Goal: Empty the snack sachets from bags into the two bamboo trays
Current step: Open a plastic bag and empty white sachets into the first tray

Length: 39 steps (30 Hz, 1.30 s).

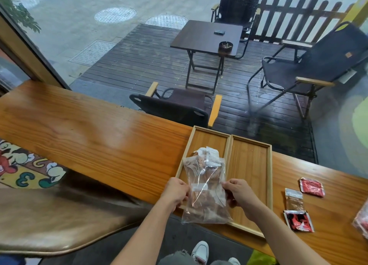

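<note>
Gripping clear bag both sides, lengthwise over left tray

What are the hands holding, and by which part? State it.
Both hands, left and right, grip a clear plastic bag of brown sachets by its opposite side edges.

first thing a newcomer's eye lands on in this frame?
The clear bag of brown sachets, held by both hands, left hand and right hand, over the left tray, centre bottom. Next, the two bamboo trays side by side on the wooden counter, the right tray bare. Then three loose sachets, two red and one brown, lying on the counter to the right of the trays.
</note>
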Motion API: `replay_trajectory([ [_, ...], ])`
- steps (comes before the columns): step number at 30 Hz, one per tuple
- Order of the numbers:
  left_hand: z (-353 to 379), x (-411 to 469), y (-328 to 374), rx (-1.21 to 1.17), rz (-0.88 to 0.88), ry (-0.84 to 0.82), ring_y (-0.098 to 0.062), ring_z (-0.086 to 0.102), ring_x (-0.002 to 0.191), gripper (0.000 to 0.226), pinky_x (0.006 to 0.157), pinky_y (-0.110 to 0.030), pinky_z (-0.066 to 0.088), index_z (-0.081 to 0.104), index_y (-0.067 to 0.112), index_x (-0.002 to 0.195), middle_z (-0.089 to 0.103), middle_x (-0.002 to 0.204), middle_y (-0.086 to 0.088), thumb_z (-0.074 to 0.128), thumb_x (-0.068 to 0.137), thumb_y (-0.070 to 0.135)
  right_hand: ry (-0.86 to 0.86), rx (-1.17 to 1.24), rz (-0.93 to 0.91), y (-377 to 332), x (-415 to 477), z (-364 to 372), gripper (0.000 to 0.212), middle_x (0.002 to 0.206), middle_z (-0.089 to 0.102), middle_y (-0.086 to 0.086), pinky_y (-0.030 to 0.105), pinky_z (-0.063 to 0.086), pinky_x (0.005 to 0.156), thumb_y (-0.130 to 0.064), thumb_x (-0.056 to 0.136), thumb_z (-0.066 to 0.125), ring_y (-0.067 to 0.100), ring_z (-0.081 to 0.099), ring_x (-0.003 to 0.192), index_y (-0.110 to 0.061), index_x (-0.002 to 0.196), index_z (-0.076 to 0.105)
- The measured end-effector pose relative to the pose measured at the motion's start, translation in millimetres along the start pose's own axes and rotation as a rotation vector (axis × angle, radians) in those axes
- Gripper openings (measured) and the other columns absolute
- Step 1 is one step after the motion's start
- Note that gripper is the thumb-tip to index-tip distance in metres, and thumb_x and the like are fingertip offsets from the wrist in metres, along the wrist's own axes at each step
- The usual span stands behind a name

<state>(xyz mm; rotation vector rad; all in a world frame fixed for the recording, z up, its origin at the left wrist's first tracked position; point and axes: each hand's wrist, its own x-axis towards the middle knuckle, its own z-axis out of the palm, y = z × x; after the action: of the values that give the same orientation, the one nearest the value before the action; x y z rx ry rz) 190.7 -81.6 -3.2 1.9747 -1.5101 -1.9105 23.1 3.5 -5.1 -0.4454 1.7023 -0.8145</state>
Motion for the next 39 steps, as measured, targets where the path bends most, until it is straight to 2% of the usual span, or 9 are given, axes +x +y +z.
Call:
replay_trajectory([
  [2,4,1,-1,0.023,0.017,0.043,-0.012,0.048,0.047,0.025,0.041,-0.023,0.033,0.064,0.008,0.066,0.061,0.064,-0.007,0.050,0.086,0.005,-0.007,-0.003,0.003,0,0,-1,0.024,0.055,0.049,0.004,0.025,0.035,0.045,-0.017,0.093,0.049,0.014,0.042,0.044,-0.008,0.071,0.051],
  [7,5,-2,5,-0.130,-0.002,0.036,-0.017,0.052,0.055,0.045,0.047,-0.027,0.044,0.060,0.007,0.078,0.059,0.067,-0.007,0.057,0.082,0.052,0.014,-0.003,0.012,2,0,-1,0.029,0.053,0.049,0.003,0.025,0.034,0.045,-0.017,0.093,0.049,0.014,0.042,0.043,-0.011,0.065,0.050],
  [12,5,2,-2,-0.006,0.051,0.122,-0.026,0.062,0.069,0.012,0.068,-0.039,0.056,0.066,0.006,0.075,0.068,0.084,-0.019,0.065,0.083,0.015,0.015,-0.015,0.032,3,-1,-1,0.030,0.054,0.050,0.003,0.025,0.034,0.045,-0.019,0.093,0.049,0.014,0.044,0.044,-0.011,0.064,0.051],
  [17,-3,-2,9,-0.011,0.058,0.116,-0.024,0.063,0.067,0.022,0.073,-0.044,0.056,0.068,-0.004,0.077,0.069,0.078,-0.017,0.064,0.083,0.017,0.015,0.001,-0.001,-5,-7,-2,0.031,0.053,0.051,0.003,0.026,0.035,0.045,-0.017,0.093,0.045,0.015,0.044,0.044,-0.009,0.064,0.056],
  [21,-21,-13,36,-0.109,0.051,0.048,-0.023,0.067,0.068,0.018,0.058,-0.032,0.055,0.070,-0.004,0.086,0.070,0.084,-0.017,0.060,0.084,0.011,-0.038,0.074,-0.071,-32,-19,-6,0.031,0.052,0.049,0.005,0.025,0.031,0.037,-0.019,0.094,0.040,0.014,0.040,0.039,-0.002,0.076,0.059],
  [25,-32,-29,58,-0.243,0.071,-0.019,-0.016,0.051,0.050,0.018,0.044,-0.024,0.042,0.068,0.004,0.071,0.059,0.061,-0.008,0.059,0.083,0.013,-0.006,0.101,-0.081,-61,-29,-11,0.036,0.042,0.041,-0.003,0.020,0.027,0.032,-0.021,0.096,0.035,0.009,0.033,0.033,-0.004,0.075,0.058],
  [30,-42,-23,64,-0.563,-0.173,-0.233,-0.004,0.036,0.028,0.032,0.025,-0.016,0.029,0.054,0.010,0.072,0.044,0.042,0.003,0.038,0.095,0.026,-0.039,0.046,0.003,-78,-29,-16,0.038,0.041,0.039,-0.003,0.019,0.026,0.030,-0.021,0.095,0.034,0.009,0.032,0.032,-0.013,0.061,0.049],
  [35,-43,-24,58,-0.572,-0.224,-0.225,-0.004,0.033,0.026,0.034,0.025,-0.014,0.027,0.048,0.012,0.067,0.040,0.039,0.004,0.033,0.096,0.019,-0.064,0.013,0.035,-78,-30,-18,0.039,0.043,0.038,-0.002,0.020,0.024,0.032,-0.016,0.092,0.034,0.010,0.030,0.034,-0.015,0.056,0.047],
  [39,-44,-40,60,-0.430,-0.058,-0.199,-0.008,0.043,0.038,0.025,0.036,-0.017,0.037,0.060,0.006,0.077,0.049,0.051,-0.002,0.045,0.092,0.020,-0.091,0.036,-0.010,-75,-34,-23,0.033,0.043,0.043,0.000,0.019,0.028,0.032,-0.016,0.094,0.038,0.010,0.035,0.034,-0.008,0.067,0.055],
])
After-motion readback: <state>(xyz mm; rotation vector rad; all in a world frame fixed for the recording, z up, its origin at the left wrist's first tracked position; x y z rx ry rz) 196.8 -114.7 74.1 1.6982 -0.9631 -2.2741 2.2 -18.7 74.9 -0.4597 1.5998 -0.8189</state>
